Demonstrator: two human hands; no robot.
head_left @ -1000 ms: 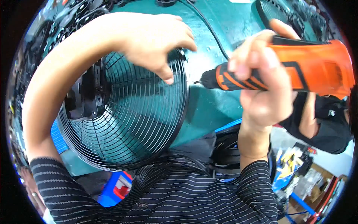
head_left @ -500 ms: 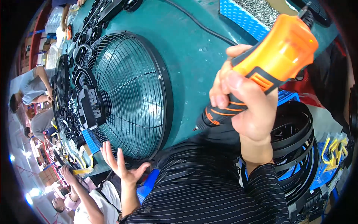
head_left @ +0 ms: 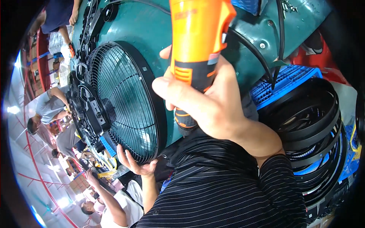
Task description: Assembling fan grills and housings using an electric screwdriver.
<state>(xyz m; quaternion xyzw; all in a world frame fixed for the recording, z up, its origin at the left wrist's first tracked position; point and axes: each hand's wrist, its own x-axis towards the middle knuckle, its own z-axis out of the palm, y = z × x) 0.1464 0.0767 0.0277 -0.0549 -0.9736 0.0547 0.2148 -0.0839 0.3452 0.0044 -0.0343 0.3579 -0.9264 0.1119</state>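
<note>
My right hand (head_left: 215, 104) is wrapped round an orange and black electric screwdriver (head_left: 194, 32), held above the near side of the table with its nose end pointing down toward me. Its tip cannot be made out against my dark striped shirt. To the left, a large black round fan (head_left: 131, 95) with a wire grille stands on its edge on the green table (head_left: 235, 49). A black bracket housing (head_left: 97, 114) sits at the grille's back. My left hand (head_left: 135, 164) is open beside the fan's lower near rim, fingers spread; whether it touches the wires is unclear.
Black rings (head_left: 304, 117) are stacked at the right by a blue plastic crate (head_left: 285, 85). Dark cables (head_left: 253, 49) hang over the table, near loose screws (head_left: 291, 7) and a blue box (head_left: 249, 5). Several people work along the left; a white-shirted person (head_left: 121, 205) is close to my left arm.
The view has shifted. The screwdriver and my right hand have moved left, and the tool is turned more upright. Less of the blue box shows, and more of the crate. My left hand stays open.
</note>
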